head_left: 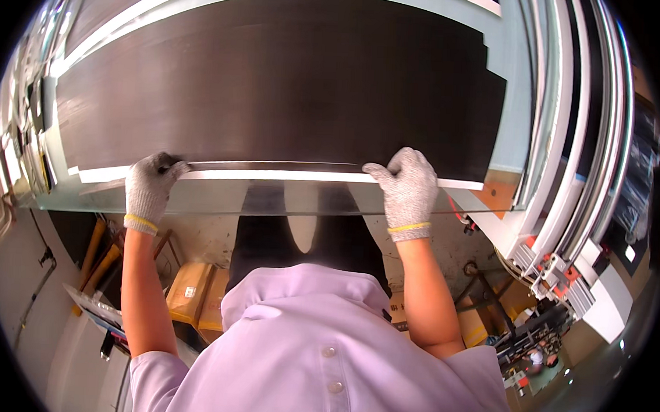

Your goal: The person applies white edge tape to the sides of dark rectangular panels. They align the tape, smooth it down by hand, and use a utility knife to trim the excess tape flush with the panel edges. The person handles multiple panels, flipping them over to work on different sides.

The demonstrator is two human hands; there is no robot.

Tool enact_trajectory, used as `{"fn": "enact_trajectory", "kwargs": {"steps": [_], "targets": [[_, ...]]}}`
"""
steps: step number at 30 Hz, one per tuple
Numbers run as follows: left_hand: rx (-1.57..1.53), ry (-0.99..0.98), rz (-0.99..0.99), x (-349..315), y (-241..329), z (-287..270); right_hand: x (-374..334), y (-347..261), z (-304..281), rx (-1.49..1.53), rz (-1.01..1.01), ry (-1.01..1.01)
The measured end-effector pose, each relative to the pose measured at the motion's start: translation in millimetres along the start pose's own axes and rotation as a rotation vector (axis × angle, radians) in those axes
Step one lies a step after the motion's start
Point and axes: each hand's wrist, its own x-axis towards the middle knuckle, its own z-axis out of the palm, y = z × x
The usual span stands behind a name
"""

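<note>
A large dark brown-black sheet lies across a glass-topped table in front of me. A white strip runs along its near edge, with a thin bright line just beyond it. My left hand, in a pale knitted glove with a yellow cuff band, is closed at the left part of this edge; its fingertips look dark. Farther right, my right hand wears a matching glove and pinches the same edge, thumb pointing inward. The fingertips under the edge are hidden.
Pale metal rails curve along the table's right side. Below the table stand cardboard boxes and yellow tubes at left. Dark equipment is at lower right. An orange-brown patch lies at the sheet's near right corner.
</note>
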Motion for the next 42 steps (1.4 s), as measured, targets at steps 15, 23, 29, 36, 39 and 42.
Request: {"fn": "enact_trajectory", "kwargs": {"steps": [15,23,29,36,39,42], "targets": [[-0.001,0.052,0.057,9.1,-10.9,5.8,-2.1,-2.9,5.2,0.071,0.005,0.028],[0.077,0.070,0.102,10.9,-6.3,3.3,-7.1,-118.8,53.7,-0.272,-0.285,-0.190],[0.146,0.085,0.114,8.9,-12.4,7.0,-1.8,-210.8,102.8,-0.201,-0.436,-0.312],[0.152,0.194,0.238,19.8,-106.5,-44.1,-1.6,-211.0,103.0,-0.262,-0.412,-0.286],[0.089,0.229,0.091,28.3,-186.5,-89.8,-0.6,-215.4,98.7,-0.246,-0.401,-0.315],[0.121,0.260,0.100,42.0,-247.7,-109.8,-2.0,-218.7,98.5,-0.243,-0.388,-0.325]]}}
